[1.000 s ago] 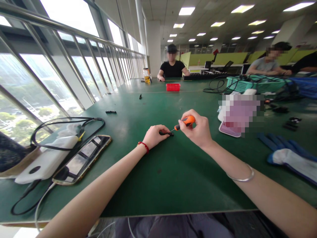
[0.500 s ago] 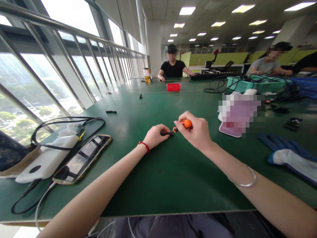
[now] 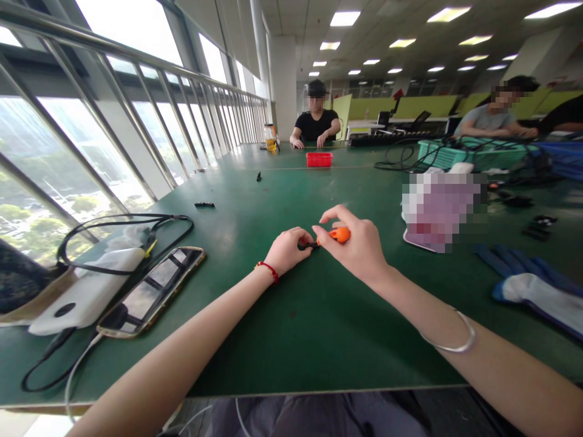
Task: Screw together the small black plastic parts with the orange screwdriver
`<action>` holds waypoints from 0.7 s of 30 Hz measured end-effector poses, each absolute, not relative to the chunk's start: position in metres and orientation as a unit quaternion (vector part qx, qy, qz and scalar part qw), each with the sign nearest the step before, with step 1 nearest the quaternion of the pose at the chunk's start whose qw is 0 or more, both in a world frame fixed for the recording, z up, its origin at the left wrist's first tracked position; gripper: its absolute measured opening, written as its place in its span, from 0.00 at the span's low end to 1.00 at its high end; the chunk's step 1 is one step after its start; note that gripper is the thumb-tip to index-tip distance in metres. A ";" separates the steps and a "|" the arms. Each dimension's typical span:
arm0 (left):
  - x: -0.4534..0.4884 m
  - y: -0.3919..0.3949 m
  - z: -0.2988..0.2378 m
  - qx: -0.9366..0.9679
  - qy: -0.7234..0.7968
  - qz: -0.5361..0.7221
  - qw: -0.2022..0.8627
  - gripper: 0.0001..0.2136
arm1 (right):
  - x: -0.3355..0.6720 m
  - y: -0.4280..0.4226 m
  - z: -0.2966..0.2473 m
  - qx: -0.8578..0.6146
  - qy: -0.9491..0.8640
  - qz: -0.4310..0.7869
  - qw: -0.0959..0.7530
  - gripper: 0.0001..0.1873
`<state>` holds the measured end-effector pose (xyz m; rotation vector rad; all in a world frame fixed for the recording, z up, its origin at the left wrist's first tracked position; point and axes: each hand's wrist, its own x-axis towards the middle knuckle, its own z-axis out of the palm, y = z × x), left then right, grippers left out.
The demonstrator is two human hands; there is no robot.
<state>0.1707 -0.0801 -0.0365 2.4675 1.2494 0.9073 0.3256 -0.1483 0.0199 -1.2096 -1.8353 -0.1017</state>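
Low over the middle of the green table (image 3: 296, 358), my left hand (image 3: 288, 250) pinches a small black part (image 3: 310, 245) between thumb and fingers. Its shape is mostly covered by those fingers. My right hand (image 3: 357, 246) is around a short screwdriver with an orange handle (image 3: 340, 234), the thumb lying along it and the index finger raised and bent away from the handle. The screwdriver's front end points left at the black part. Its tip is too small to make out, so I cannot tell whether the two touch.
A phone (image 3: 152, 294), a white power bank (image 3: 88, 291) and a looped black cable (image 3: 182, 227) lie left. Beyond my hands are a black strip (image 3: 204, 205) and a red basket (image 3: 319, 159). At right are a blue-and-white glove (image 3: 542, 294) and a green basket (image 3: 473, 156). A person (image 3: 316, 124) sits opposite.
My right index finger has lifted off the screwdriver, and its handle has sunk slightly lower and to the left. The left hand has barely moved. The person opposite has drawn one hand inward.
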 end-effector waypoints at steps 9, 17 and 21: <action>0.170 -0.082 -0.035 0.843 0.404 0.325 0.143 0.03 | 0.331 -0.142 0.016 -0.489 -0.736 -0.112 0.455 0.06; 0.170 -0.080 -0.036 0.810 0.417 0.344 0.227 0.06 | 0.330 -0.146 0.019 -0.463 -0.742 -0.060 0.482 0.07; 0.172 -0.079 -0.039 0.805 0.429 0.344 0.223 0.06 | 0.329 -0.146 0.019 -0.464 -0.743 -0.036 0.482 0.10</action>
